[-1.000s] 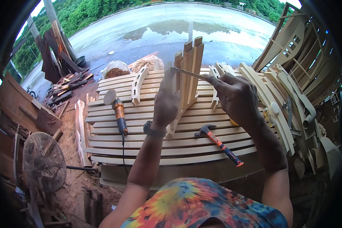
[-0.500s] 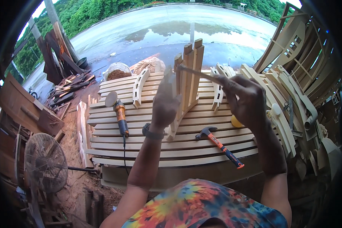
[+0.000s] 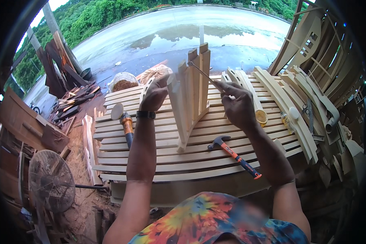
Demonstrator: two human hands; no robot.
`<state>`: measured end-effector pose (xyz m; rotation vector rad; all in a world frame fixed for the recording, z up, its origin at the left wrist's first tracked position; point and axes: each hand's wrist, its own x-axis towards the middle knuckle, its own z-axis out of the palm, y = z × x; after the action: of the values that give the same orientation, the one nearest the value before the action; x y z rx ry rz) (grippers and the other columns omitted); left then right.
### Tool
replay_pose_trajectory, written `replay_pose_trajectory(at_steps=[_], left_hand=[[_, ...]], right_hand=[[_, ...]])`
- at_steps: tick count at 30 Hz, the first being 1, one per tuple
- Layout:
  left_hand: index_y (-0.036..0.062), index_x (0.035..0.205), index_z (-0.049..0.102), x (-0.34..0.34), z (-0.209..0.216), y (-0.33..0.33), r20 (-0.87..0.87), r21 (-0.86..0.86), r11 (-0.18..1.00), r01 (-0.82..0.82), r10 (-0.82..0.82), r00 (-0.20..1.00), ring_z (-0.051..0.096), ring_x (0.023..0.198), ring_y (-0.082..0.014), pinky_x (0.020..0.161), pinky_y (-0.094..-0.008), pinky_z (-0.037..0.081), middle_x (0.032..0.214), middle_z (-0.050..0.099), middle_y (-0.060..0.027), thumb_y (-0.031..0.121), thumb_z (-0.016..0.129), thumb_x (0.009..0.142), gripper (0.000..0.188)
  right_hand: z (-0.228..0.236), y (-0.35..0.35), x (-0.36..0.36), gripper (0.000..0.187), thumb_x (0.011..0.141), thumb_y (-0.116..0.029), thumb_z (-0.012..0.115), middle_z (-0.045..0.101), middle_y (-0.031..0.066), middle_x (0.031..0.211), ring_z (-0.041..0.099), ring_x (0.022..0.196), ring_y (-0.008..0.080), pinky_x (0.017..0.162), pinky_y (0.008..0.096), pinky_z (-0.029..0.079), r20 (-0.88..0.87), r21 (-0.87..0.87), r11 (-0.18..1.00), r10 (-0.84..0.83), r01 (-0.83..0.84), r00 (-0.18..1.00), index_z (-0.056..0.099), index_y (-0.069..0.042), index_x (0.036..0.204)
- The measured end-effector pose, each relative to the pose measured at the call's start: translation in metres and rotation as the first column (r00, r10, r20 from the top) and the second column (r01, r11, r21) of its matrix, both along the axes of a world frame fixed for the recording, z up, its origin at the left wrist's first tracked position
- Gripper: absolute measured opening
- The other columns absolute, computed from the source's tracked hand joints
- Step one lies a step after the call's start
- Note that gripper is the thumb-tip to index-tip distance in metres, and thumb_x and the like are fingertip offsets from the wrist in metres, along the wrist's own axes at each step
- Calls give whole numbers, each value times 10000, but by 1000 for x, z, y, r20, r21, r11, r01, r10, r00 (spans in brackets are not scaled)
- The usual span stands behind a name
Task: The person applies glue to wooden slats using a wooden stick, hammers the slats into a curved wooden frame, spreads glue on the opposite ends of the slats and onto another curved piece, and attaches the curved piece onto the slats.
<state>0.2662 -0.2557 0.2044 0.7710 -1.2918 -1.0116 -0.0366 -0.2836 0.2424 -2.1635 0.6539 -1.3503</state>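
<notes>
A wooden piece with several upright slats (image 3: 204, 77) joined to a curved bottom rail (image 3: 191, 131) stands on the slatted work surface. My left hand (image 3: 154, 96) is closed at the upper left edge of its nearest slat (image 3: 177, 107), with some fingertips hidden. In my right hand (image 3: 238, 101) is a thin stick (image 3: 205, 75), held in a pinch. The stick's far end meets the top of an inner slat. Nearer to me lies a claw hammer (image 3: 236, 155) with an orange and black handle. An orange sander (image 3: 126, 124) rests left of my left forearm.
A yellow-rimmed tub (image 3: 261, 117) sits beside my right wrist. Slotted curved wooden pieces (image 3: 147, 90) lie on the parallel boards (image 3: 122, 154). A caged fan (image 3: 52, 181) stands at the left, and stacked curved wood (image 3: 313, 103) crowds the right. Sacks (image 3: 124, 82) stand beyond the boards.
My left hand has shifted left and up along the nearest slat's edge. My right hand has come slightly left and down, and the stick's end stays at the slat tops.
</notes>
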Motion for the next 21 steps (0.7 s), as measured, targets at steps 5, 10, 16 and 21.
replay_pose_trajectory(at_steps=[5,10,16,21], left_hand=[[-10,1402,559,20,-40,-13,-160,2,964,266,-262,952,608,1178,-149,1009,-324,476,1317,658,-78,82,681,950,477],[-5,1394,567,6,-41,-13,-140,37,987,156,-149,979,615,1154,-141,981,-309,491,1309,658,-68,44,689,939,474],[-18,1403,558,7,-47,-15,-62,-6,988,152,-152,986,608,1130,-126,974,-295,486,1303,660,-58,50,649,966,452],[-32,1416,543,-1,-40,-13,-57,43,994,105,-102,993,592,1160,-118,998,-287,470,1324,651,-62,54,625,982,450]], right_hand=[[-16,7,14,496,818,91,550,729,167,1135,726,943,238,847,328,576,54,62,998,-5,2,999,723,-76,1252],[-15,14,11,463,841,86,569,718,143,1151,702,989,231,852,323,566,-38,16,998,-65,66,997,726,-73,1247],[12,19,2,459,768,92,633,711,98,1038,686,914,275,761,389,582,-173,-322,926,-263,198,949,772,-114,1154],[49,27,-9,458,750,134,603,714,93,1015,695,898,248,738,365,572,-338,-516,848,-331,121,881,772,-75,1120]])
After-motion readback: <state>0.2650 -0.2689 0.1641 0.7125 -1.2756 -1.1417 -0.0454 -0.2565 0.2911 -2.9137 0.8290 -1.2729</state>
